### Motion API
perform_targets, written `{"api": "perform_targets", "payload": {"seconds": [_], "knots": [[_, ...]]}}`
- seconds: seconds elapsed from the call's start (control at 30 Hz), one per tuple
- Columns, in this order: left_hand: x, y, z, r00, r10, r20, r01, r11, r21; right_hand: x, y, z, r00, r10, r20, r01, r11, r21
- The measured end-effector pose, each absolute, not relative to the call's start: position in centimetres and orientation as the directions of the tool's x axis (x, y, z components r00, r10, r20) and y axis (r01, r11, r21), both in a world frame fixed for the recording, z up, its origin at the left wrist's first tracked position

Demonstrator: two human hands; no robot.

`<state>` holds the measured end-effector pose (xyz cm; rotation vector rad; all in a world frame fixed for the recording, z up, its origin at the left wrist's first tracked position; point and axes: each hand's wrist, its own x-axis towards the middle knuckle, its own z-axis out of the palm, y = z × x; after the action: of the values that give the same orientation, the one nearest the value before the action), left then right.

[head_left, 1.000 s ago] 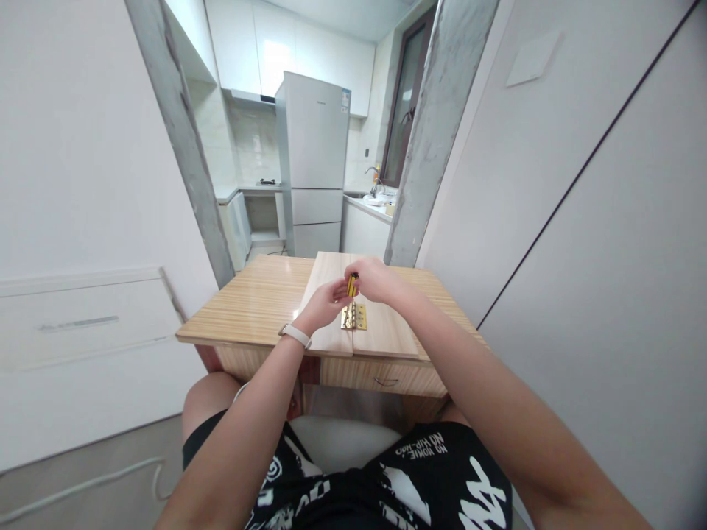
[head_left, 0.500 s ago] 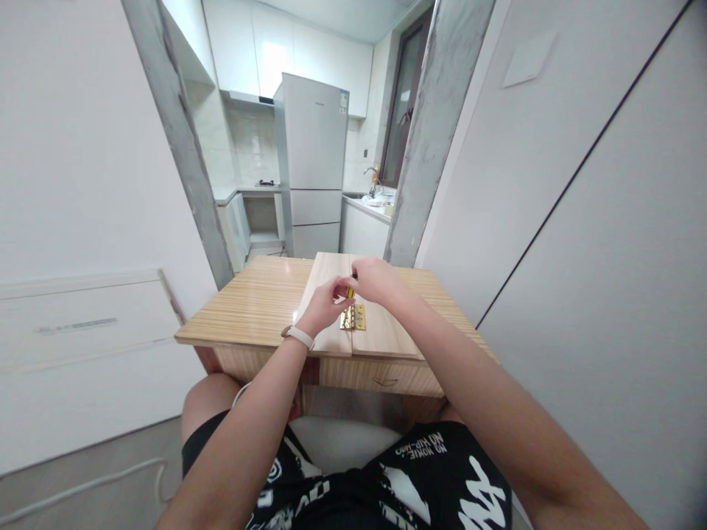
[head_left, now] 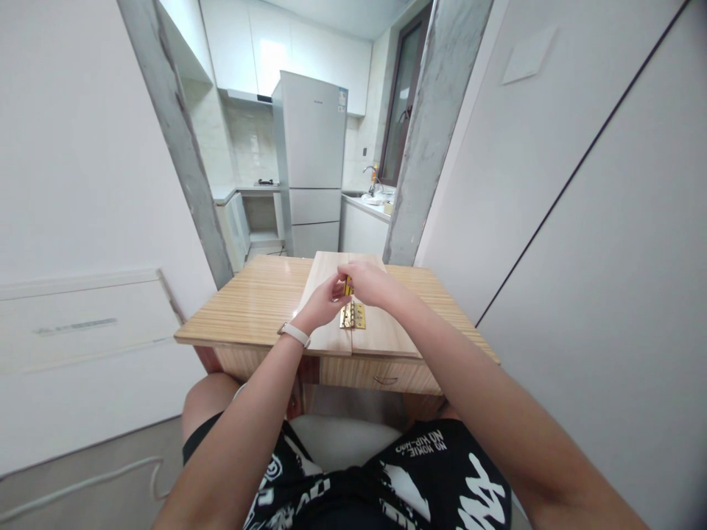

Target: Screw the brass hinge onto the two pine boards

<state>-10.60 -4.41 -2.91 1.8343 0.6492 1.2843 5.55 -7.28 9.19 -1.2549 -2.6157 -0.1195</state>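
Note:
A small yellow-and-black object (head_left: 347,285), perhaps a screwdriver handle, stands roughly upright between my two hands; fingers cover most of it. My left hand (head_left: 322,303) pinches it from the left, with a watch on that wrist. Over its top, the fingers of my right hand (head_left: 369,283) are closed on it. Just nearer to me lies a brass hinge (head_left: 353,316), flat across the seam between two pale wooden boards (head_left: 327,340). Whether the object's lower end touches the boards or hardware is hidden by my hands.
The boards rest on a striped wooden table (head_left: 243,305) with a drawer (head_left: 381,374) at its front edge, close to my knees. White panels flank both sides. Beyond the table stand a fridge (head_left: 314,140) and a counter with a sink tap (head_left: 370,177).
My right hand has shifted slightly left over the top of the yellow-and-black object and now covers its dark upper end. My left hand keeps its pinch; the hinge and boards stay put.

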Motion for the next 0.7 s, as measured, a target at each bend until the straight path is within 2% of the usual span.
{"api": "perform_targets", "payload": {"seconds": [0.13, 0.27, 0.37, 0.5, 0.7], "knots": [[-10.4, -4.3, -3.1, 0.36, 0.778, 0.515, -0.102, -0.516, 0.851, 5.8, -7.1, 9.0, -0.603, 0.762, 0.234, 0.772, 0.632, -0.069], [-10.7, -4.5, -3.3, 0.297, 0.81, 0.506, 0.003, -0.531, 0.847, 6.0, -7.2, 9.3, -0.563, 0.783, 0.267, 0.784, 0.608, -0.13], [-10.7, -4.6, -3.3, 0.227, 0.802, 0.553, 0.151, -0.59, 0.793, 5.7, -7.6, 9.7, -0.48, 0.81, 0.338, 0.84, 0.535, -0.089], [-10.3, -4.7, -3.2, 0.164, 0.773, 0.613, 0.253, -0.633, 0.731, 5.0, -8.0, 9.7, -0.38, 0.864, 0.329, 0.918, 0.397, 0.018], [-10.2, -5.1, -2.8, 0.166, 0.804, 0.571, 0.298, -0.593, 0.748, 4.9, -7.6, 9.3, -0.426, 0.858, 0.289, 0.899, 0.437, 0.027]]}}
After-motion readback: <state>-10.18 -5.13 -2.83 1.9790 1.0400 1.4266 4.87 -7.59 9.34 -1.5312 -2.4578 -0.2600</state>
